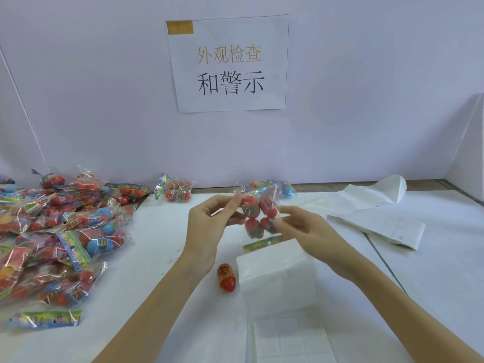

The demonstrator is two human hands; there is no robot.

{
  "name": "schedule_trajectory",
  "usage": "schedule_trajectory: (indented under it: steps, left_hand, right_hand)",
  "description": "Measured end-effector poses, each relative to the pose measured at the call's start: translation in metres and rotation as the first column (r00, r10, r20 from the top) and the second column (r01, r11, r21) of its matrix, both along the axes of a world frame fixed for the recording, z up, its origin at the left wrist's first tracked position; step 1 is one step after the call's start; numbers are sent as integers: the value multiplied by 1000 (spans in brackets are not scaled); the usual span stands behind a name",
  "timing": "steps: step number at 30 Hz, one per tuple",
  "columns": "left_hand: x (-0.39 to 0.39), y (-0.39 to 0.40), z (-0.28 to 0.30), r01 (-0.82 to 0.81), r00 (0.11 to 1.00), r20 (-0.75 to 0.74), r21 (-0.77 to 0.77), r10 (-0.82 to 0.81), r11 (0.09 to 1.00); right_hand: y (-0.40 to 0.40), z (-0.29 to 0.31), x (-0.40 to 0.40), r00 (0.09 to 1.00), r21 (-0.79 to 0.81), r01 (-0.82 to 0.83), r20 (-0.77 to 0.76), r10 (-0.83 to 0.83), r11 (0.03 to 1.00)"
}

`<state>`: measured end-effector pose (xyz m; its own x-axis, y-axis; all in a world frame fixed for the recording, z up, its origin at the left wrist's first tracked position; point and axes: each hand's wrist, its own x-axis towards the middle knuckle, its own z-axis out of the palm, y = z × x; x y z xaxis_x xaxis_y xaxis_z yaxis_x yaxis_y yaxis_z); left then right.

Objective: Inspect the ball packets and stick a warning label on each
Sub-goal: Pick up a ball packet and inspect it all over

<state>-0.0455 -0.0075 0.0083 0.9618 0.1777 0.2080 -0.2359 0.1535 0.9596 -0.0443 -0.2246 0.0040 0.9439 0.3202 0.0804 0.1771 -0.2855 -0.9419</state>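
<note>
Held up above the white table (pixel 162 247), between both hands: a clear packet (pixel 258 218) of red balls. Left hand (pixel 209 226) pinching its upper left edge, fingers curled and closed on the plastic. Right hand (pixel 303 229) gripping the lower right side, fingers bent round it. Below the packet, a folded stack of label sheets (pixel 277 273), with one loose red ball (pixel 227 277) lying just beside its left edge. Far left, a big pile of packets (pixel 57 237). On the back wall, a paper sign (pixel 230 64) with Chinese characters.
</note>
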Motion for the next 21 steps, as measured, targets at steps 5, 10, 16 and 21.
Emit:
schedule_trajectory:
  steps: [5,10,16,21]
  left_hand:
    - [4,6,1,49,997,-64,57,-45,997]
    - [1,-1,-1,179,978,-143,184,-154,967]
    - [2,0,-6,38,996,-94,312,-9,949]
    - [1,-2,-3,-51,988,-142,119,67,992]
  right_hand:
    - [0,-1,1,996,138,51,-77,-41,989]
    - [-8,4,1,998,-17,-19,62,20,1000]
    - [-4,2,0,983,-122,42,183,-19,992]
    - [-4,4,3,959,-9,173,230,-167,985]
